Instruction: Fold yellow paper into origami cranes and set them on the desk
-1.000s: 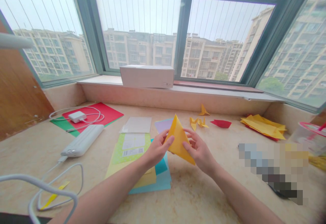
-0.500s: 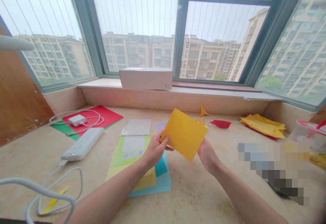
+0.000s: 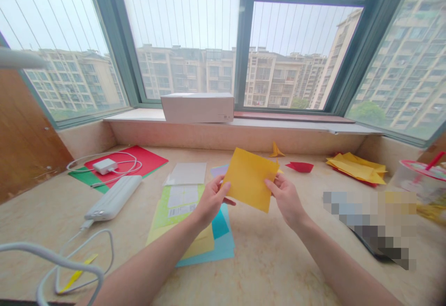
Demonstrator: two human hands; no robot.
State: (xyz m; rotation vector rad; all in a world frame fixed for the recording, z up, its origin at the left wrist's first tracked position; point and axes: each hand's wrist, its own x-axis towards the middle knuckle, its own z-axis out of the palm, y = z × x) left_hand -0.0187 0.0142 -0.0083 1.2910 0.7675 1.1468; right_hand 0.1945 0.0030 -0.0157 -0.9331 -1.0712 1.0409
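Observation:
Between my two hands, above the table, is a square sheet of yellow paper (image 3: 249, 180), tilted a little. My left hand (image 3: 213, 199) pinches its left edge, thumb on the near face and fingers behind. On the right edge my right hand (image 3: 287, 197) grips it the same way, with the thumb in front. Behind the sheet stands a folded yellow paper piece (image 3: 276, 150), and a folded red paper piece (image 3: 299, 167) lies to its right. Part of another yellow piece behind the sheet is hidden.
Coloured papers (image 3: 207, 262) and a green pack (image 3: 183, 211) lie left of centre. Farther left are a white power bank (image 3: 114, 198), a charger (image 3: 105, 166), red paper (image 3: 148, 158) and cables. Yellow papers (image 3: 358, 166), a blurred-out object (image 3: 372, 231) and a lidded cup (image 3: 411, 187) sit right. A white box (image 3: 198, 109) rests on the sill.
My right hand has moved up along the sheet's right side, and its thumb now shows on the front. The yellow sheet has turned slightly and sits more level.

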